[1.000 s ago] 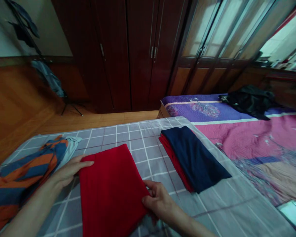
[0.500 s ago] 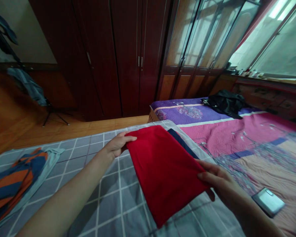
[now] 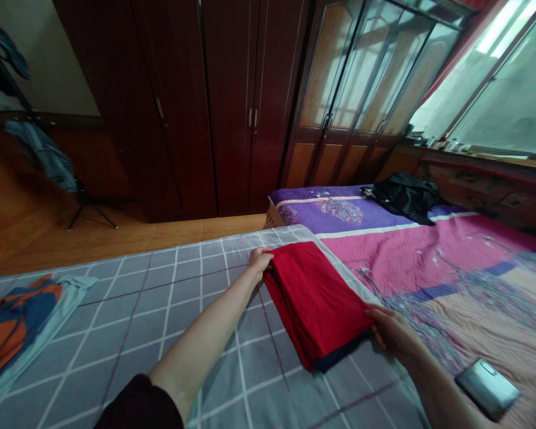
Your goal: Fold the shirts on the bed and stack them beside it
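The fingers (image 3: 264,260) of the left hand (image 3: 259,262) are curled together over the far corner of the folded red cloth (image 3: 315,298), and that corner is gripped between them. The fingers (image 3: 375,311) of the right hand (image 3: 393,333) are held loosely together and laid against the near right edge of the same cloth; whether the edge is pinched or merely touched cannot be told. Both arms are extended forward, the left arm in a dark sleeve (image 3: 138,405) at the lower edge of the view.

The folded red cloth is located on a stack, resting flat on top of it. A dark blue garment (image 3: 342,356) is seen directly beneath, visible as a thin strip along the near edge of the stack. The stack lies on the grey checked sheet (image 3: 183,298), close to the sheet's right border.

Just beside that border a pink and purple quilt (image 3: 429,250) is spread over the bed. A black garment (image 3: 406,195) is bunched at the far end of the quilt. A silver flat device (image 3: 486,388) lies on the quilt, near the right forearm. An orange and blue striped garment (image 3: 13,322) is laid on the sheet at the far left, well apart from both hands. Dark wooden wardrobes (image 3: 214,101) are positioned behind the bed.
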A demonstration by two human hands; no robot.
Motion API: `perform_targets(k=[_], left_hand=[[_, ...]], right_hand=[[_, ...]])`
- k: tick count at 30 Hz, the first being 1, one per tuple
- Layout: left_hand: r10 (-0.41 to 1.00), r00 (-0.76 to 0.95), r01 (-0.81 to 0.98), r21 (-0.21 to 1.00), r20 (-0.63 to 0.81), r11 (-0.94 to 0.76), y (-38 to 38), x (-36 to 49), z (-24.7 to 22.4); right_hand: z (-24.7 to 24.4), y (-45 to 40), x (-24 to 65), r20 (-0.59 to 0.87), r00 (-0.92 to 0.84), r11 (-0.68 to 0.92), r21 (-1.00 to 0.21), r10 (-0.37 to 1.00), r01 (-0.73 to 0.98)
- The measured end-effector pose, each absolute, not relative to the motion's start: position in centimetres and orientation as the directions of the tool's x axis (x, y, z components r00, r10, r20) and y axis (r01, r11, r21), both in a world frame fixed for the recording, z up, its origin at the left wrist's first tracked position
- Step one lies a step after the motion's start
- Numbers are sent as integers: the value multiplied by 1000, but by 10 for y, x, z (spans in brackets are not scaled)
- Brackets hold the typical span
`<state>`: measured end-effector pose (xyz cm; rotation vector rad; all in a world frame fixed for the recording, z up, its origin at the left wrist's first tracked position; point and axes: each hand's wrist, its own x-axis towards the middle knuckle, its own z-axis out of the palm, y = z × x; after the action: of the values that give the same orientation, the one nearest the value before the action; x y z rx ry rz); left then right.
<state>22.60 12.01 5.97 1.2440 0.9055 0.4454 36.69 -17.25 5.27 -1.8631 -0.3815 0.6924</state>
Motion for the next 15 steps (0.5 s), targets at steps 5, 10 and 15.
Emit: perform_targets(k=[5,10,15], left_hand=[[758,590,246,956,-279,161,133,228,56],[798,584,325,944,-148,-62,136,216,49],[799,572,282,870,186,-404,125,203,61]], right_hand=[[59,-173,377,-298,772,-315,-940,562,-134],[53,-173,387,-286,816,-522,-853,502,22],[68,-164,380,233,845,-787,-309,482,534]])
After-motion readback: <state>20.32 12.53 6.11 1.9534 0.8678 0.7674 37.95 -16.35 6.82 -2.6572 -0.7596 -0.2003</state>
